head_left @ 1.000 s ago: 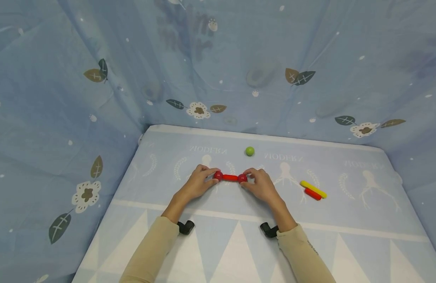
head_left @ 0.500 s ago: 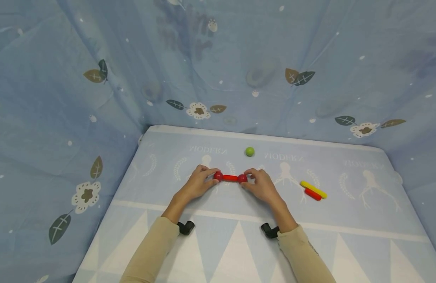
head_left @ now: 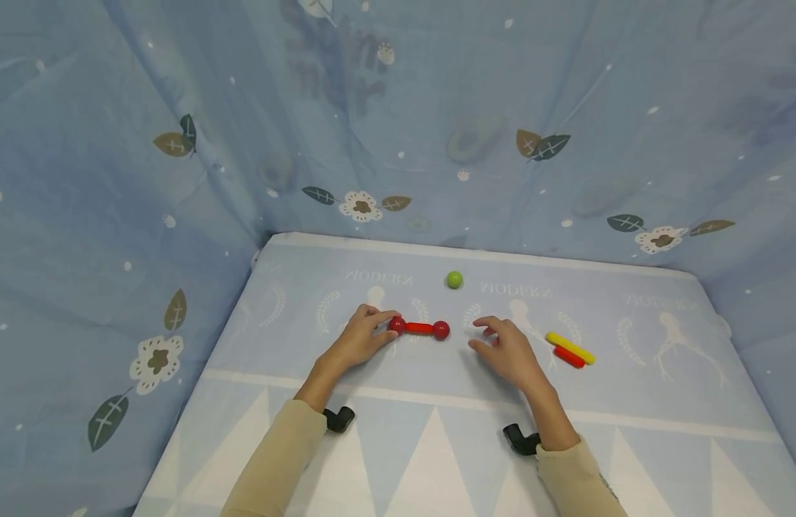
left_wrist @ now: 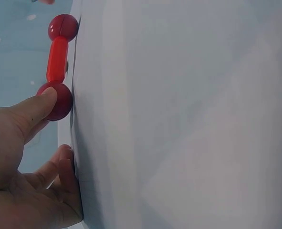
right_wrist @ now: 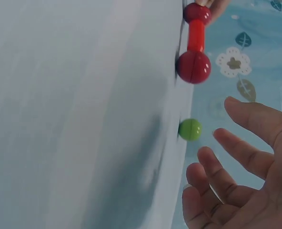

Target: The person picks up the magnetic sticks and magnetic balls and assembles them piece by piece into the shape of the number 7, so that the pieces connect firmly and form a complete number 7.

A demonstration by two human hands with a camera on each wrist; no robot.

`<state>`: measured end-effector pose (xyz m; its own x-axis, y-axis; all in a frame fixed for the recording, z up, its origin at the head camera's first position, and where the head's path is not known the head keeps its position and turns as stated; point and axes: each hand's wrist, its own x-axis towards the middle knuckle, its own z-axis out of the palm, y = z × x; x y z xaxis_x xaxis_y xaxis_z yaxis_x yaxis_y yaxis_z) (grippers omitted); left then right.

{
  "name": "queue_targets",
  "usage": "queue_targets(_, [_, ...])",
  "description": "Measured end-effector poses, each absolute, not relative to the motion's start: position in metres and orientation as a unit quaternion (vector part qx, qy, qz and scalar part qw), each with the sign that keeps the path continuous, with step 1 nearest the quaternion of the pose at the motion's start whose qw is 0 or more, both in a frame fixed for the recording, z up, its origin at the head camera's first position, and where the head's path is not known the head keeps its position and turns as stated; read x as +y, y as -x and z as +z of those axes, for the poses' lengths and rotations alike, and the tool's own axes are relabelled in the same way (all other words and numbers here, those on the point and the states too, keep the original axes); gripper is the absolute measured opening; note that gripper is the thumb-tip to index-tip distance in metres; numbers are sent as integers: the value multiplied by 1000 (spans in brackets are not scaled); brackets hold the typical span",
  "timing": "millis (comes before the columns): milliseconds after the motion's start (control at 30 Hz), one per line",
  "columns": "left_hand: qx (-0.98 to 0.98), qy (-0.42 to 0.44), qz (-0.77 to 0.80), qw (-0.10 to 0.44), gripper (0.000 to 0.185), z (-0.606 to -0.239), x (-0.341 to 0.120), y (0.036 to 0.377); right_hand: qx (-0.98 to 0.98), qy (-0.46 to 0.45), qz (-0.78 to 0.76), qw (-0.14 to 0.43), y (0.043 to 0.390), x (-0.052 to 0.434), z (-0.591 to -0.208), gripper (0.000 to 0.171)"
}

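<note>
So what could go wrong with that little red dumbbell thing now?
Only the left hand touches the dumbbell, at one ball; the right hand is off it and open. A nudge might swing or roll it, or perhaps pop a ball off the rod. The green ball lies loose just behind, so a bump could send it rolling across the mat.

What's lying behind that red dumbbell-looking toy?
Behind the red toy a green ball lies on the mat, apart from it. The left hand covers the mat beside its left ball.
</note>
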<state>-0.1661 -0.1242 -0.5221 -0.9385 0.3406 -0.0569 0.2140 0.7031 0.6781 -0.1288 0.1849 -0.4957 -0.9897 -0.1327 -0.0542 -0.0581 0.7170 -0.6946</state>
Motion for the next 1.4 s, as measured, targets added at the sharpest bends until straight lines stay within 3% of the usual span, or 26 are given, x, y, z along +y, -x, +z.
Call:
queue_targets(833, [921, -152, 345, 93, 44, -524, -125, 167, 935, -24, -348, -64, 78, 280, -492, 35])
queue_targets(1400, [923, -141, 345, 98, 45, -523, -123, 167, 942, -86, -320, -58, 68, 311, -505, 35])
